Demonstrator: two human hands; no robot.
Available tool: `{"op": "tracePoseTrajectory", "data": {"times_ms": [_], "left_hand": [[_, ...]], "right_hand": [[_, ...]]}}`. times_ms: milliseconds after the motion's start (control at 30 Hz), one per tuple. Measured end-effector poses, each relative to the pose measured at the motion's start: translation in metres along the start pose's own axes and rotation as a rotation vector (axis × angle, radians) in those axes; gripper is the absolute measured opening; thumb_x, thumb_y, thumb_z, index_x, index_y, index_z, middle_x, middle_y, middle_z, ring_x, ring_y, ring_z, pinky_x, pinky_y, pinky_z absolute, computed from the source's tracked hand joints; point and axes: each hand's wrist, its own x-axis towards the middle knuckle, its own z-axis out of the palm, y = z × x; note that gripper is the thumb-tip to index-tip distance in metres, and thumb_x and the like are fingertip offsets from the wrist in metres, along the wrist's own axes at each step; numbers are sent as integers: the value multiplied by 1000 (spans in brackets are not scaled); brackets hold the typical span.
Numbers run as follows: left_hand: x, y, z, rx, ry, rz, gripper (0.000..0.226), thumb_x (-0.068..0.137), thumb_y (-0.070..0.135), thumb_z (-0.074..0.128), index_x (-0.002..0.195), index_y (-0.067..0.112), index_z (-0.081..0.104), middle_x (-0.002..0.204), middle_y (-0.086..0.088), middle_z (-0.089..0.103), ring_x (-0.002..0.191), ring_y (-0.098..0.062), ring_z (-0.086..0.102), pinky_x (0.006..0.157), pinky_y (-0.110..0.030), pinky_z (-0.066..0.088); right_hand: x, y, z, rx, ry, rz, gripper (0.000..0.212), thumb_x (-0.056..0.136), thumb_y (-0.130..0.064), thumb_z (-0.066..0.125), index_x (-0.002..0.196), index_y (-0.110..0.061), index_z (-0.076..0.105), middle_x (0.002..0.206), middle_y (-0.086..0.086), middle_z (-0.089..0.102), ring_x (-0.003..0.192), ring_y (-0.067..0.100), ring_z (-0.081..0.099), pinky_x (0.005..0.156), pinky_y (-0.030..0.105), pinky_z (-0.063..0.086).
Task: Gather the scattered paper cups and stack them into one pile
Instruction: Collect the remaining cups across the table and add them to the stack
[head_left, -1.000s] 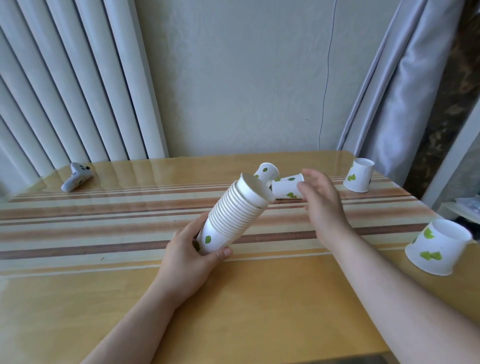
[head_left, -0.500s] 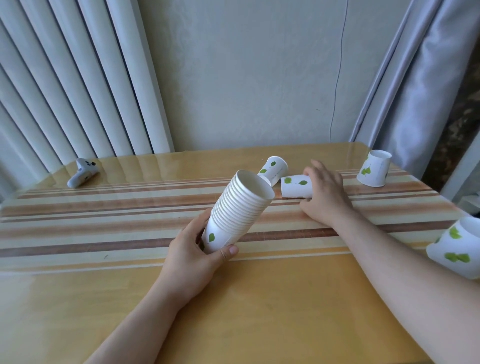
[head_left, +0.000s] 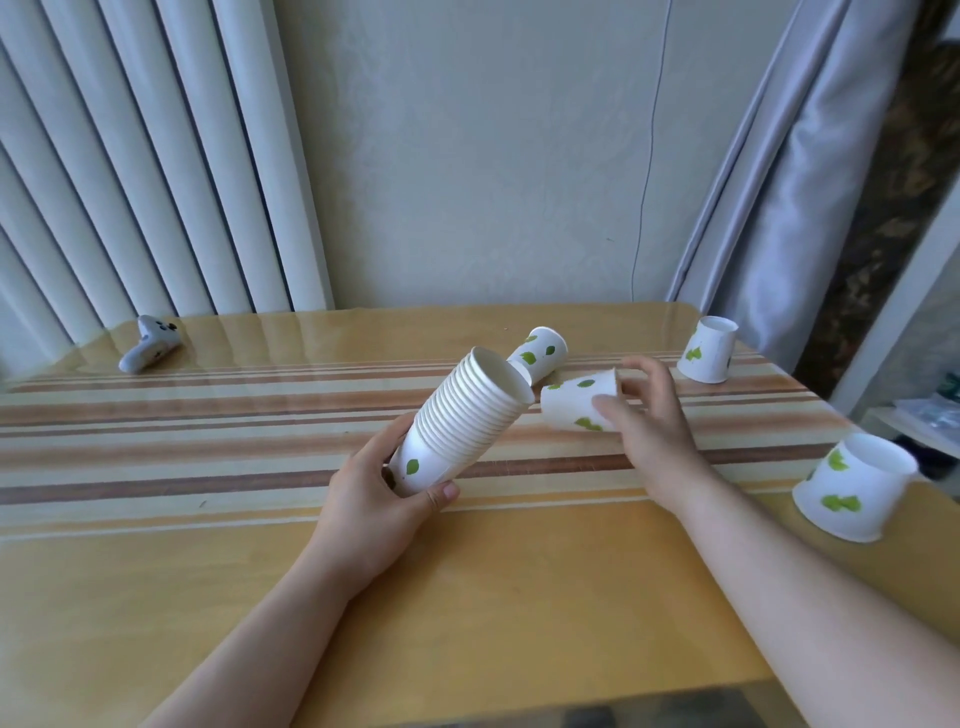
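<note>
- The left hand (head_left: 387, 501) is nearest, closed around the bottom end of the stack of cups (head_left: 460, 423). The stack is held off the table (head_left: 467, 597) and tilted, its open mouth pointing up and to the right.
- Just right of that mouth, the right hand (head_left: 649, 421) grips a single cup (head_left: 576, 400) between thumb and fingers, lifted clear of the table. I cannot tell for certain which end of this cup faces the stack; the wider end looks to be on the stack's side.
- So the step in hand, as I judge it, is adding this cup to the pile. The next move calls for lining the cup's axis up with the tilted stack, narrow base towards the open mouth, and sliding it in; if the wide end does lead, it must be turned round first.
- At the near right edge an upside-down cup (head_left: 852, 491) stands apart from the hands.
- Farther off, a fallen cup (head_left: 537, 356) lies on its side just behind the top of the stack.
- At the far right corner another upside-down cup (head_left: 706, 351) stands on its rim.
- Three cups are thus not yet gathered, so the task seems well along but unfinished.
- At the far left lies a small white controller (head_left: 148, 351), no part of the job.
</note>
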Motion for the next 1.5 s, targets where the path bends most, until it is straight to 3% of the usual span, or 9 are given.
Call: {"op": "tracePoseTrajectory", "data": {"times_ms": [167, 433, 667, 767, 933, 1067, 1200, 1333, 1500], "left_hand": [[-2, 3, -1, 88, -3, 20, 77, 77, 35, 93, 133, 71, 54, 120, 41, 65, 119, -14, 62, 102, -42, 54], [-4, 5, -4, 189, 3, 56, 79, 77, 36, 91, 143, 61, 55, 120, 49, 59, 117, -13, 59, 101, -43, 52], [-4, 6, -2, 222, -1, 69, 78, 78, 37, 91, 143, 62, 55, 118, 56, 55, 115, -11, 54, 94, -34, 47], [-3, 4, -2, 218, 0, 58, 77, 78, 36, 91, 137, 67, 54, 117, 57, 54, 116, -11, 54, 95, -35, 47], [0, 0, -2, 126, -1, 17, 81, 77, 39, 91, 145, 62, 53, 122, 41, 66, 121, -11, 61, 104, -42, 52], [1, 0, -1, 85, -2, 10, 81, 77, 39, 92, 144, 65, 52, 125, 35, 69, 123, -11, 62, 107, -44, 53], [3, -2, -1, 56, -15, 4, 81, 78, 36, 92, 142, 68, 53, 127, 31, 70, 125, -11, 62, 108, -44, 52], [3, -2, -2, 37, -19, 15, 80, 79, 35, 92, 141, 69, 53, 129, 28, 71, 127, -13, 62, 109, -46, 52], [3, -2, 0, 30, -14, 14, 81, 77, 33, 93, 138, 70, 55, 127, 29, 72, 125, -11, 64, 108, -45, 54]], "right_hand": [[-7, -37, 2, 601, 2, 150, 36, 79, -39, 70, 113, -31, 62, 96, -5, 69, 78, 16, 59, 62, 27, 39], [-25, -54, 28, 170, -227, -134, 95, 64, -36, 91, 149, -37, 48, 130, 9, 71, 101, 16, 68, 83, 30, 58], [-31, -44, 28, 112, -298, -149, 112, 61, -55, 95, 158, -41, 40, 133, 1, 73, 110, 12, 69, 94, 32, 58], [-26, -41, 27, 164, -245, -121, 85, 73, -69, 77, 149, -50, 43, 136, -7, 67, 103, 2, 66, 85, 26, 51], [20, -2, 14, -152, 213, 57, 69, 84, -42, 69, 149, -42, 46, 139, 3, 54, 122, 23, 59, 92, 39, 51], [47, 16, 12, -427, 232, 207, 74, 92, -54, 58, 161, -36, 36, 157, 12, 34, 138, 37, 46, 107, 48, 48], [57, 13, 26, -628, 163, 308, 55, 98, -60, 39, 138, -31, 63, 147, 16, 41, 134, 43, 37, 93, 45, 38], [49, 16, 23, -485, 173, 193, 40, 92, -56, 46, 92, -24, 69, 110, 6, 67, 117, 41, 52, 83, 44, 44], [34, 5, 3, -46, 82, 115, 21, 103, -32, 62, 86, -22, 69, 91, -1, 69, 91, 23, 62, 77, 36, 44]]}}
